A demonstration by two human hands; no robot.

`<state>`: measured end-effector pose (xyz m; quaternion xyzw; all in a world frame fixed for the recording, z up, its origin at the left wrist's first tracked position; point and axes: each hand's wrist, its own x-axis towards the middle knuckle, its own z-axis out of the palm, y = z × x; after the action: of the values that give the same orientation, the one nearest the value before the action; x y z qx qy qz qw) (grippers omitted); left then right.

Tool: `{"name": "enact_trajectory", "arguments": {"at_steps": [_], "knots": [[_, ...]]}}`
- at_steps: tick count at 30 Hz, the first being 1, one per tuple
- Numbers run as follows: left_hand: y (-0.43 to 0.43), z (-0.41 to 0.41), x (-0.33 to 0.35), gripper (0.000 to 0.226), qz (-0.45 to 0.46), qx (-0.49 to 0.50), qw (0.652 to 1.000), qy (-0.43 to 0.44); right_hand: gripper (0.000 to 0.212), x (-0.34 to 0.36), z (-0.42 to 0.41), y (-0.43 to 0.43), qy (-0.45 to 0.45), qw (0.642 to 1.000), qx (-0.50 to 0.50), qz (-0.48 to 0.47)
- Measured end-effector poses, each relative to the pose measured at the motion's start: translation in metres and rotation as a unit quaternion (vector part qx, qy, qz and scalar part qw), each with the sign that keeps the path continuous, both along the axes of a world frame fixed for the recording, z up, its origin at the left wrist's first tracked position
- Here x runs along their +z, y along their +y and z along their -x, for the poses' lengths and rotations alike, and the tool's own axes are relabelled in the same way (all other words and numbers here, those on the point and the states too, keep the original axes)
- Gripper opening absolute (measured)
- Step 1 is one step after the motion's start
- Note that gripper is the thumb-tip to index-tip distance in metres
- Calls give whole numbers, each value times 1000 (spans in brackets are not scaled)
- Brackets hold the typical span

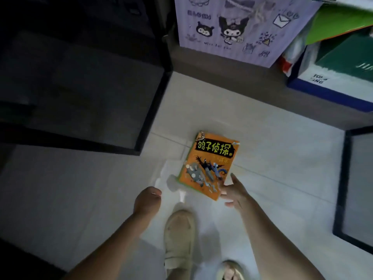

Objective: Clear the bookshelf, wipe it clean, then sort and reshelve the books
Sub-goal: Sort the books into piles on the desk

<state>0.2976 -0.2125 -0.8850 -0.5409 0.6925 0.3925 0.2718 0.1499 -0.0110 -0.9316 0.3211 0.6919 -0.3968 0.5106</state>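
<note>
An orange paperback book (210,164) with yellow Chinese characters on a black band and a cartoon of grey birds sits at the centre, tilted, over a pale tiled floor (272,158). The right hand (234,191) grips its lower right corner. One of the fingers (232,177) lies straight along the book's right edge, and the others are clamped on the corner.

Just left of the book, the left hand (147,201) is curled round the edge of a thin, white, crumpled sheet (171,181). Cloth or paper cannot be told. The sheet reaches under the book's left edge.

Open floor spreads around the book on all sides. A dark shelf unit (90,93) bounds it on the left, its corner near the book's top. A grey-brown ledge (222,77) runs across the far side, carrying a lilac paper bag (232,27) with cartoon characters and a blue and white box (333,85). A dark-framed panel (359,188) edges the right. A beige shoe (179,235) stands below the hands.
</note>
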Motion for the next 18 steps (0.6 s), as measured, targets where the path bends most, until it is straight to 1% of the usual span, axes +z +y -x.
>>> {"name": "enact_trajectory", "arguments": {"at_steps": [1, 2, 3, 4, 7, 8, 10, 11, 13, 15, 18], "knots": [[-4, 1, 3, 13, 12, -9, 1000, -9, 68, 0, 0, 1, 24, 996, 57, -71], [-7, 2, 9, 11, 18, -24, 999, -16, 68, 1, 0, 4, 56, 984, 100, -134], [-9, 3, 16, 14, 19, -32, 999, -20, 63, 9, 0, 2, 83, 977, 116, -161], [-11, 6, 27, 18, 19, -34, 999, -19, 58, 19, -1, -1, 108, 974, 119, -158], [-9, 8, 66, 20, 17, -32, 999, -22, 41, 75, -4, -12, 134, 984, 104, -61], [-6, 7, 91, 18, 11, -17, 1000, -19, 35, 111, -5, -16, 131, 987, 87, -20], [2, 3, 114, 19, -3, 9, 1000, -10, 27, 155, -10, -22, 121, 990, 40, 61], [6, 1, 140, 21, -7, 29, 1000, -6, 25, 190, -13, -24, 131, 987, 39, 89], [16, -10, 194, 21, -19, 72, 997, 13, 20, 266, -22, -28, 160, 977, 66, 127], [23, -18, 259, 19, -42, 130, 989, 51, 15, 341, -29, -35, 173, 965, 103, 168], [29, -24, 360, 21, -85, 224, 961, 137, 8, 440, -41, -54, 175, 945, 152, 231]]}}
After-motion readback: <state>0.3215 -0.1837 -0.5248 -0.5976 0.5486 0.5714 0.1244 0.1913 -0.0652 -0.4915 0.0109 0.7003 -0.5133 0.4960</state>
